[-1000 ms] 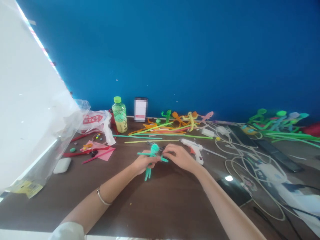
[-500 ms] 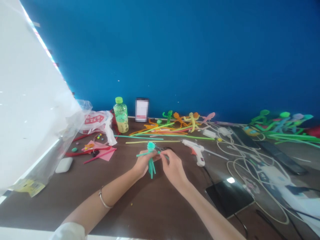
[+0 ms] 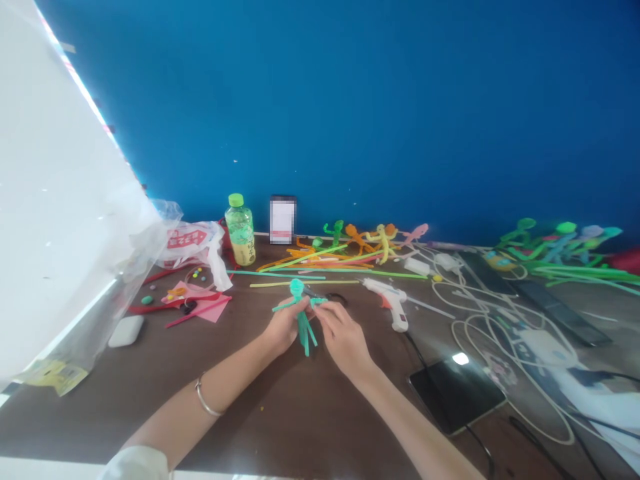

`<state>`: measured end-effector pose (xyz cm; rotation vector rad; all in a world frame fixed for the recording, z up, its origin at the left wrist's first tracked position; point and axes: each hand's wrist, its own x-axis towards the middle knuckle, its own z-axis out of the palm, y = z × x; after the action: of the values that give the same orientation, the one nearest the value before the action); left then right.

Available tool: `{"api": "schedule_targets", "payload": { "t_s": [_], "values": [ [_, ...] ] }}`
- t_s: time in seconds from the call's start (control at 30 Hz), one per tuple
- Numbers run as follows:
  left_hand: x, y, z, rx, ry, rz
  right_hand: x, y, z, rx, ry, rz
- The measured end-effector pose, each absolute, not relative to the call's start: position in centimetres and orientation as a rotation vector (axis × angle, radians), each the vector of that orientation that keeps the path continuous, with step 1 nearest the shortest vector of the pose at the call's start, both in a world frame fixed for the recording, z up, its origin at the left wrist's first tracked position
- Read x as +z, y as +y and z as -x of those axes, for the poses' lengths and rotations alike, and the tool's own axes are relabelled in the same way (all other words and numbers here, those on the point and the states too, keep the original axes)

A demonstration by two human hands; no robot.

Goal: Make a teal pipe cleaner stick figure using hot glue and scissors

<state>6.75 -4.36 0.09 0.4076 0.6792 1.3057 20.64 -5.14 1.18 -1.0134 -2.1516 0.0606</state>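
Note:
A teal pipe-cleaner figure (image 3: pixel 303 327) with a round head and dangling legs is held upright over the table. My left hand (image 3: pixel 283 329) is closed around its middle, and one arm of the figure sticks out to the left. On the other side, my right hand (image 3: pixel 344 335) pinches the figure's right arm (image 3: pixel 318 302), which looks coiled at its end. Behind the hands lies a pair of dark-handled scissors (image 3: pixel 336 298), partly covered by the fingers. A white glue gun (image 3: pixel 393 303) rests to the right of my right hand.
Loose pipe cleaners (image 3: pixel 320 272) and several finished figures (image 3: pixel 383 240) lie along the blue wall. A drink bottle (image 3: pixel 240 233) and a phone (image 3: pixel 283 220) stand at the back. White cables (image 3: pixel 480 327) and a black tablet (image 3: pixel 457 393) occupy the right; a plastic bag (image 3: pixel 193 243) sits left.
The figure's right arm now shows as a coiled piece between my hands. My right hand has turned slightly and its fingers have shifted; the figure's head has moved a little left and up.

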Motion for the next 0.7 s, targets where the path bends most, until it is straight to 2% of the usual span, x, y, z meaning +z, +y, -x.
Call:
{"api": "schedule_targets", "payload": {
  "t_s": [0.1, 0.27, 0.33, 0.43, 0.53, 0.7],
  "values": [
    [0.3, -4.3, -6.5, 1.215, 0.651, -0.396, 0.6, -4.3, -22.2, 0.032, -2.26, 0.945],
    [0.4, -4.6, -6.5, 1.239, 0.746, -0.697, 2.4, -1.7, -24.4, 0.402, -2.294, 0.95],
    [0.5, -4.8, -6.5, 1.241, 0.854, -0.876, 4.1, -0.9, -24.5, 0.427, -2.35, 0.978],
    [0.7, -4.9, -6.4, 1.195, 0.937, -1.096, 6.8, -0.3, -23.8, 0.305, -2.563, 1.011],
    [0.9, -4.8, -6.3, 1.209, 1.027, -1.232, 8.5, -0.8, -22.3, 0.024, -2.722, 1.089],
    [1.1, -4.8, -6.7, 1.317, 1.177, -1.12, 7.5, -3.2, -20.0, -0.284, -2.573, 1.154]
  ]
}}
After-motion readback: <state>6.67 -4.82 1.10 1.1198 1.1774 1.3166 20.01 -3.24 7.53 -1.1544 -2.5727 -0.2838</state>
